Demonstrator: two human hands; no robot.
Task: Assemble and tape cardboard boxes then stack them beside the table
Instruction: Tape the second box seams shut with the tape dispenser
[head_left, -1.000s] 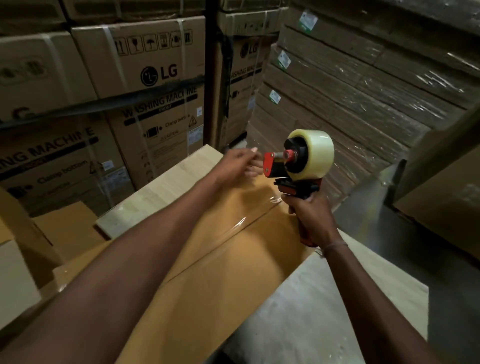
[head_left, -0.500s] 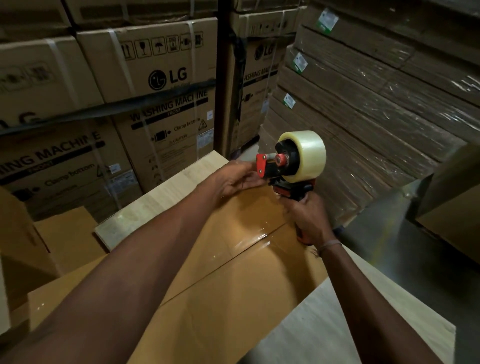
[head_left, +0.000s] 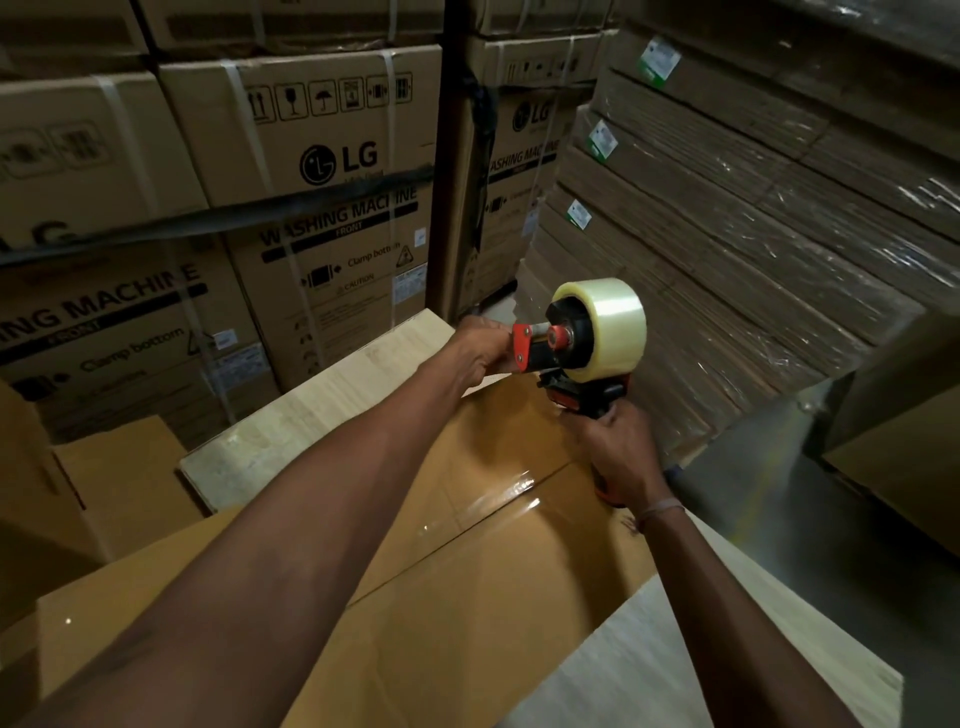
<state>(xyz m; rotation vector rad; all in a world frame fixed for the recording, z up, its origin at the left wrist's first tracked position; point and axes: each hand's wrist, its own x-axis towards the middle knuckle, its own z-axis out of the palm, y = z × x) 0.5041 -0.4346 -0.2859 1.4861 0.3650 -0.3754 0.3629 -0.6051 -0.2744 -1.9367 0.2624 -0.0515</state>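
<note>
A brown cardboard box (head_left: 467, 597) lies on the pale wooden table (head_left: 322, 415), its top flaps closed and a strip of clear tape shining along the centre seam. My right hand (head_left: 618, 457) grips the handle of a red and black tape dispenser (head_left: 582, 353) carrying a roll of clear tape, held at the box's far edge. My left hand (head_left: 478, 348) reaches to the dispenser's red front end at that far edge; its fingertips are hidden behind the dispenser.
Large LG washing machine cartons (head_left: 322, 208) stand stacked behind the table. Wrapped bundles of flat cardboard (head_left: 753, 234) rise at the right. More brown boxes (head_left: 104, 493) sit low at the left, another carton (head_left: 909, 441) at the right, grey floor (head_left: 805, 519) between.
The dispenser has moved along the seam toward the box's far edge. My left hand has closed in on its red front end. The view has shifted slightly.
</note>
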